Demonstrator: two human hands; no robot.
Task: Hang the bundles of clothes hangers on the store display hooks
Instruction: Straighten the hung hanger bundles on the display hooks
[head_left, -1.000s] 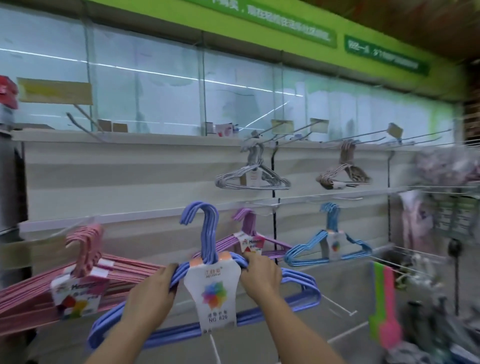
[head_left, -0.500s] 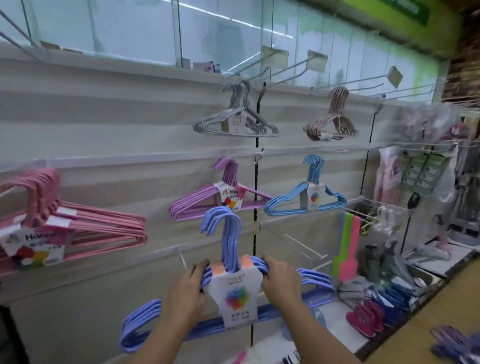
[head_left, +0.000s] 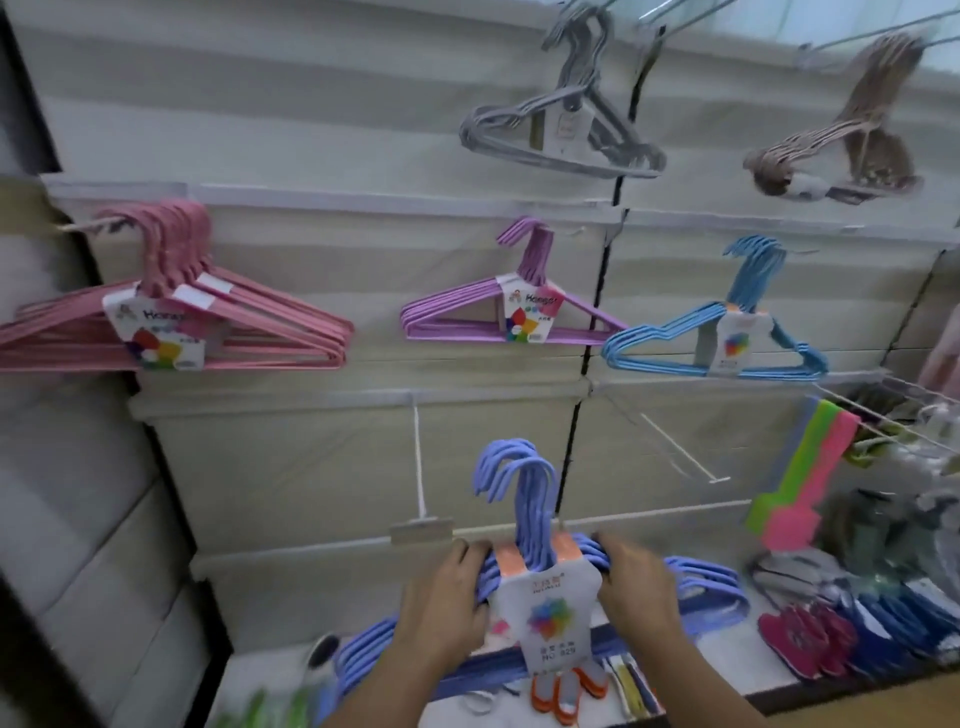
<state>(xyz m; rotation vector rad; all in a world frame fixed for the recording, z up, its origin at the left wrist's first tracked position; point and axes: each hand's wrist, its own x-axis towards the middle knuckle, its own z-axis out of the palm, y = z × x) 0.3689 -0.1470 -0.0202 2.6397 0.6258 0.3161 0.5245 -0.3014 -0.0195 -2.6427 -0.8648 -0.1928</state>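
Low against the slatted wall panel (head_left: 322, 467), both hands clamp a periwinkle hanger bundle (head_left: 530, 499) upright — the left hand (head_left: 447, 608) and the right hand (head_left: 636, 592) each curl round a shoulder beside its paper label (head_left: 553, 618). Just up-left, an empty display hook (head_left: 418, 457) juts out — the hooks above carry pink (head_left: 171, 306), purple (head_left: 514, 312) and blue (head_left: 727, 332) bundles.
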